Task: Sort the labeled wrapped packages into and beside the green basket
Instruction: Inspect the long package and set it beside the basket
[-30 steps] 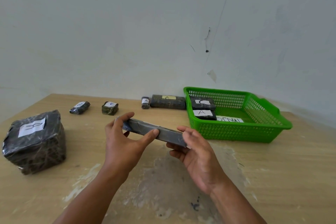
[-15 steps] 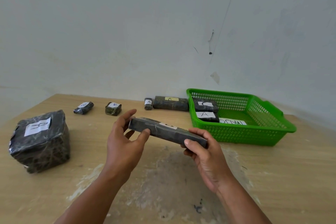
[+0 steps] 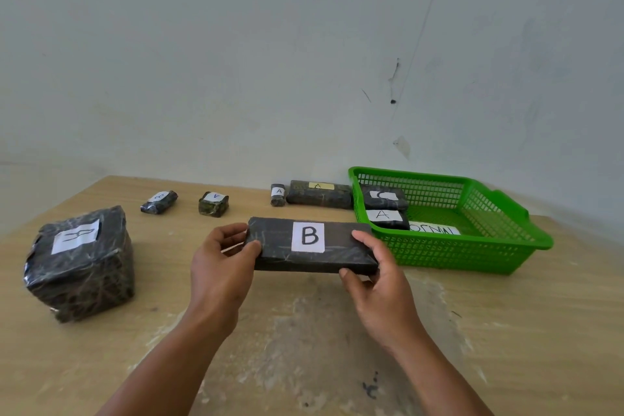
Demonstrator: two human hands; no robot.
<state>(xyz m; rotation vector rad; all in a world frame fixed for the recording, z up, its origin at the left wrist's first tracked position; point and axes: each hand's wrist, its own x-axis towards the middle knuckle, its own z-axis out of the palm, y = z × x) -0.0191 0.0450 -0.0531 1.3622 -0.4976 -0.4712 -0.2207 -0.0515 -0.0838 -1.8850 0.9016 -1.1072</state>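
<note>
A flat dark wrapped package (image 3: 277, 246) with a white label "B" faces up above the table's middle. My left hand (image 3: 223, 267) grips its left end and my right hand (image 3: 378, 277) grips its right end. The green basket (image 3: 506, 240) stands at the right, just beyond the package. Inside it lie a package labeled "C" (image 3: 383, 197), a package labeled "A" (image 3: 385, 218) and a white paper sign (image 3: 435, 230). Beside the basket's left wall lie a long package labeled "A" (image 3: 319, 194) and a small package labeled "A" (image 3: 277, 194).
A large wrapped block (image 3: 79, 263) with a white label stands at the left. Two small wrapped packages (image 3: 158, 202) (image 3: 213, 203) lie toward the back left. The wooden table (image 3: 506, 331) meets a pale wall at the back; worn pale patches mark its middle.
Both hands turned the flat package from edge-on to label-up, so the "B" now shows. The package sits level and slightly farther from me.
</note>
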